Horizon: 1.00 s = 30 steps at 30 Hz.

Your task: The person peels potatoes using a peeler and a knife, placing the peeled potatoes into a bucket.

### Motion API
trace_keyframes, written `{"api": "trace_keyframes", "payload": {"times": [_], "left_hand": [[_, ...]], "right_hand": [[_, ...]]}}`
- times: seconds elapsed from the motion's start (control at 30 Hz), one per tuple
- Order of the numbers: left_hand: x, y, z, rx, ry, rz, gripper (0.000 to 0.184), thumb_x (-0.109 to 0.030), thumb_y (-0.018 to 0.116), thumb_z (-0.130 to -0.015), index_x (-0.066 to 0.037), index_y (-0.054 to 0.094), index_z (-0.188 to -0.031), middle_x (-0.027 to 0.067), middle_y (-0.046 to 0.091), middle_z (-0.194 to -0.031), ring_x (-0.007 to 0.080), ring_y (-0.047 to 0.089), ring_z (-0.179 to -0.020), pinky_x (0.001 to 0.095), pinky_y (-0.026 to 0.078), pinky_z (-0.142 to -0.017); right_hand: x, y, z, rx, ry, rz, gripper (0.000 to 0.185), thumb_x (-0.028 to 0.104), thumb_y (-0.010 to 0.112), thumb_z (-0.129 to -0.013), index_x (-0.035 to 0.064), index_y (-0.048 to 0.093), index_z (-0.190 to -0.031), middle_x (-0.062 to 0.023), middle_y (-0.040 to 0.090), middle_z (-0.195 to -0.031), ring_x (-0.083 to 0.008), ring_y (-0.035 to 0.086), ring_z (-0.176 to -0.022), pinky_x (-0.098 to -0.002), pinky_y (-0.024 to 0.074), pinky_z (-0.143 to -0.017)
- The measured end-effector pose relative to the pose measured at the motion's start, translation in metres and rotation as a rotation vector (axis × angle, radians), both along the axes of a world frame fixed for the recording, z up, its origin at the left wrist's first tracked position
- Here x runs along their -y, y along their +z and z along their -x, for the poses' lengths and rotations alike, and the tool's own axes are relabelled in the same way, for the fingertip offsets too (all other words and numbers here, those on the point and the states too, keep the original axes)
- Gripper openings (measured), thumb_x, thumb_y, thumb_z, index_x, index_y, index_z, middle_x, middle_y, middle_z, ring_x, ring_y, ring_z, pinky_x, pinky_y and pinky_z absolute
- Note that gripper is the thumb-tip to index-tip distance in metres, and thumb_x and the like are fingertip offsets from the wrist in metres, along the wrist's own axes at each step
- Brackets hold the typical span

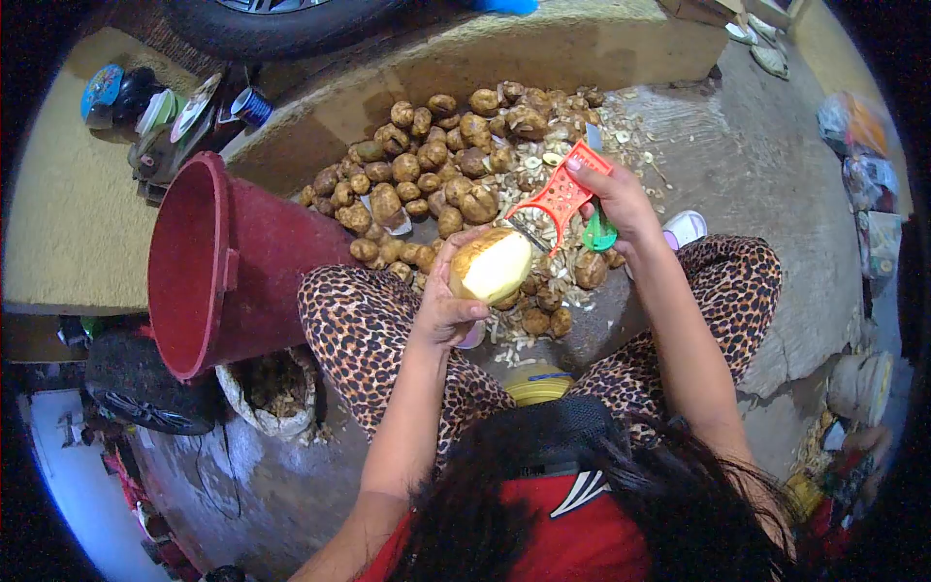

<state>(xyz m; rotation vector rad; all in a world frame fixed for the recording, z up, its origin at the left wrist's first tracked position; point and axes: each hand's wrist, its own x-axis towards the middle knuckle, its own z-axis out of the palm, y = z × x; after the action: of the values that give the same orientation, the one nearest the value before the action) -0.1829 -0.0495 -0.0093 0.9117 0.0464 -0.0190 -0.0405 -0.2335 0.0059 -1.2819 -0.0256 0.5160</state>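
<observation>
A partly peeled potato (497, 268) rests in my left hand (448, 301), its pale flesh facing up and brown skin left along the upper left side. My fingers wrap round its left end. In my right hand (621, 206) is an orange peeler (567, 197), held by its wide handle with the blade end pointing down toward the potato. The blade sits just right of the potato, seemingly apart from it. Something green (600, 233) hangs beneath my right hand; its kind is unclear. Unpeeled potatoes (427, 160) lie heaped on the floor beyond both hands.
Peelings (621, 145) are scattered right of the heap. A large red bucket (262, 223) lies tipped at my left, near a white sack (262, 422). A low concrete ledge (485, 63) and a tyre (281, 29) bound the far side. Bagged items (868, 184) line the right.
</observation>
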Motion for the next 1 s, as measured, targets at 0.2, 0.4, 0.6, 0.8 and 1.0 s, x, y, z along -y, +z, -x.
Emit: {"api": "trace_keyframes", "payload": {"times": [0.2,0.4,0.6,0.8,1.0], "left_hand": [[0.000,0.000,-0.004,-0.019,-0.053,-0.085,0.095,-0.016,0.083,-0.043,0.001,0.036,-0.124,0.0118,0.049,-0.119,0.0224,0.050,-0.110,0.0363,0.038,-0.097],[0.001,0.003,-0.004,0.006,-0.086,-0.472,0.099,-0.006,0.085,-0.042,-0.001,0.034,-0.126,0.0079,0.048,-0.118,0.0163,0.047,-0.109,0.0316,0.037,-0.096],[0.004,-0.001,-0.007,0.000,-0.103,-0.549,0.096,-0.010,0.086,-0.041,-0.002,0.036,-0.123,0.0070,0.048,-0.117,0.0157,0.047,-0.108,0.0308,0.037,-0.095],[0.000,0.001,0.002,0.042,-0.179,-0.493,0.098,-0.009,0.087,-0.041,-0.002,0.036,-0.124,0.0070,0.048,-0.118,0.0162,0.047,-0.110,0.0315,0.035,-0.097],[0.000,0.000,-0.004,0.038,-0.168,-0.544,0.099,-0.009,0.087,-0.040,-0.003,0.036,-0.125,0.0071,0.047,-0.119,0.0165,0.046,-0.111,0.0319,0.034,-0.098]], "right_hand": [[0.003,0.007,0.001,0.101,-0.007,0.030,0.017,0.023,0.060,-0.083,0.0058,0.058,-0.085,0.0008,0.060,-0.066,-0.0038,0.048,-0.046,-0.0181,0.0376,-0.041],[-0.012,0.053,0.036,0.218,0.151,0.184,0.024,0.025,0.067,-0.076,0.0038,0.060,-0.085,-0.0002,0.060,-0.065,-0.0049,0.050,-0.045,-0.0198,0.0400,-0.041],[-0.005,0.029,0.016,0.203,0.272,0.220,0.028,0.029,0.069,-0.074,0.0036,0.062,-0.083,-0.0011,0.060,-0.064,-0.0066,0.051,-0.048,-0.0213,0.0410,-0.043],[0.030,0.009,-0.030,0.312,-0.193,0.332,0.020,0.024,0.066,-0.076,0.0048,0.063,-0.083,-0.0018,0.061,-0.066,-0.0067,0.051,-0.048,-0.0210,0.0405,-0.043],[-0.006,0.030,0.022,0.177,0.190,0.162,0.024,0.026,0.067,-0.077,0.0047,0.062,-0.086,0.0004,0.061,-0.066,-0.0051,0.050,-0.045,-0.0196,0.0391,-0.040]]}}
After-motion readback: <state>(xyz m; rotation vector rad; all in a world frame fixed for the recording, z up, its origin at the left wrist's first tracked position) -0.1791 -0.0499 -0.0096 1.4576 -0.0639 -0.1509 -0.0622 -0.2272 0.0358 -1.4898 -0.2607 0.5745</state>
